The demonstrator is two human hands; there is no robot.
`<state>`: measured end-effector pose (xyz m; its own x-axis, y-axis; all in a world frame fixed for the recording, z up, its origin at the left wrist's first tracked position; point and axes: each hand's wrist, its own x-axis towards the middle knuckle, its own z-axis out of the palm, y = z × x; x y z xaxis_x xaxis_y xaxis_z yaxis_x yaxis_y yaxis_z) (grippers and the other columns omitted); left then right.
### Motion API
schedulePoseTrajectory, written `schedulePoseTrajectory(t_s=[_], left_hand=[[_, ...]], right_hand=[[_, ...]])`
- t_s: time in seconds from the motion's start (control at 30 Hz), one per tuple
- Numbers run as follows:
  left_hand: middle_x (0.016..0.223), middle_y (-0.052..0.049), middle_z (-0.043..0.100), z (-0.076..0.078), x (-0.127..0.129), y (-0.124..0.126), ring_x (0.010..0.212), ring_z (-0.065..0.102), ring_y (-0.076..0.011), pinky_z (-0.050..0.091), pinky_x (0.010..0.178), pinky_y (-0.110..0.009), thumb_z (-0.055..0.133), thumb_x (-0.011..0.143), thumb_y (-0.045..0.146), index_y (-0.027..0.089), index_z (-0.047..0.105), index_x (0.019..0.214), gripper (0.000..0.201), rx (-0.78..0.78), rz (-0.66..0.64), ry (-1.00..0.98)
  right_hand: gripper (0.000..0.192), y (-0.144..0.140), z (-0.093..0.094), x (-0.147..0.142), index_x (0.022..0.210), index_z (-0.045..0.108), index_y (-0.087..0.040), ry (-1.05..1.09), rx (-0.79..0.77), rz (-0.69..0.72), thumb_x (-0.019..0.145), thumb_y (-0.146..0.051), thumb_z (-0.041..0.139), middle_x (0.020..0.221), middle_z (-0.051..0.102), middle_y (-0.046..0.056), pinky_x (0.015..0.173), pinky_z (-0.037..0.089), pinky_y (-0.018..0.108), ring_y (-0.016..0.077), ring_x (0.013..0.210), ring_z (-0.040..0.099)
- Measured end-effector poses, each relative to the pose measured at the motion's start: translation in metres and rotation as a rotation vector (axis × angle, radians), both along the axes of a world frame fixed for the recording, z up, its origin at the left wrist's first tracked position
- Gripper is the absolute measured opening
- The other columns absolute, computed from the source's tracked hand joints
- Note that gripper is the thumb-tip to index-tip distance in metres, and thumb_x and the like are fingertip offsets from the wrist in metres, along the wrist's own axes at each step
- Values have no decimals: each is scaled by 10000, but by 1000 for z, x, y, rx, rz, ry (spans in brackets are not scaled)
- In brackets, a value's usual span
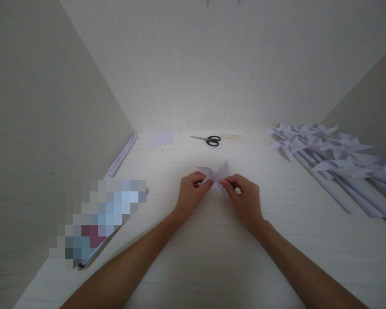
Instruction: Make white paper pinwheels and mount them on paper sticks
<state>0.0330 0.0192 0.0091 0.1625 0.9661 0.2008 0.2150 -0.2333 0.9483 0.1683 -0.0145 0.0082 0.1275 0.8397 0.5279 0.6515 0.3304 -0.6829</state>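
Note:
Between my hands, just above the white table, is a pale paper pinwheel [223, 171] with pointed blades flaring upward and one hanging below. My left hand [193, 191] is closed, pinching the pinwheel near its middle from the left side. From the right, the thumb and fingertips of my right hand [244, 195] are pressed together at the pinwheel's centre and right edge. Whether a small pin or stick is also between those fingertips, I cannot make out. Parts of the blades are hidden behind my fingers.
Black-handled scissors [213, 140] lie behind my hands, with a square paper sheet [161, 138] to their left. Rolled paper sticks [124, 154] lie by the left wall. Several finished pinwheels [337, 167] on paper sticks are piled at right. A pixelated device [109, 219] lies at left.

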Motion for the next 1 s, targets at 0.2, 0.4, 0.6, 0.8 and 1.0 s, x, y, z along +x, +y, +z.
schedulePoseTrajectory(t_s=[0.2, 0.4, 0.6, 0.8, 1.0], left_hand=[[628, -2, 541, 0, -1, 1, 604, 504, -103, 389, 531, -200, 551, 646, 229, 134, 584, 550, 139, -4, 3, -14], [620, -3, 537, -2, -2, 1, 607, 503, -107, 384, 543, -210, 551, 653, 263, 139, 580, 544, 168, 10, -10, 28], [598, 5, 521, -1, -2, 1, 582, 491, -103, 375, 517, -205, 554, 646, 281, 139, 566, 530, 184, -18, -7, 21], [613, 0, 537, -2, -2, 1, 601, 504, -108, 377, 534, -206, 554, 653, 279, 145, 586, 549, 173, -9, -23, 23], [632, -2, 545, 0, -1, 1, 610, 507, -106, 385, 555, -211, 559, 650, 240, 136, 588, 561, 140, -35, -13, 3]], right_hand=[[66, 1, 0, -1, 680, 598, -167, 11, -17, 54, 712, -184, 543, 634, 615, 13, 545, 423, 230, 114, 561, 534], [169, 1, -1, 0, 602, 593, -163, 11, -84, -11, 718, -271, 538, 535, 594, 8, 464, 388, 230, 113, 465, 498], [92, 2, -1, 0, 648, 610, -173, 47, -53, 27, 694, -233, 557, 596, 620, 14, 501, 414, 239, 123, 514, 527], [181, 2, -3, 0, 605, 611, -155, 53, -132, -13, 711, -288, 549, 525, 595, 13, 467, 392, 236, 119, 466, 505], [106, 1, -1, -1, 598, 566, -161, 46, -65, 48, 686, -219, 580, 565, 575, 0, 485, 391, 216, 104, 501, 488]])
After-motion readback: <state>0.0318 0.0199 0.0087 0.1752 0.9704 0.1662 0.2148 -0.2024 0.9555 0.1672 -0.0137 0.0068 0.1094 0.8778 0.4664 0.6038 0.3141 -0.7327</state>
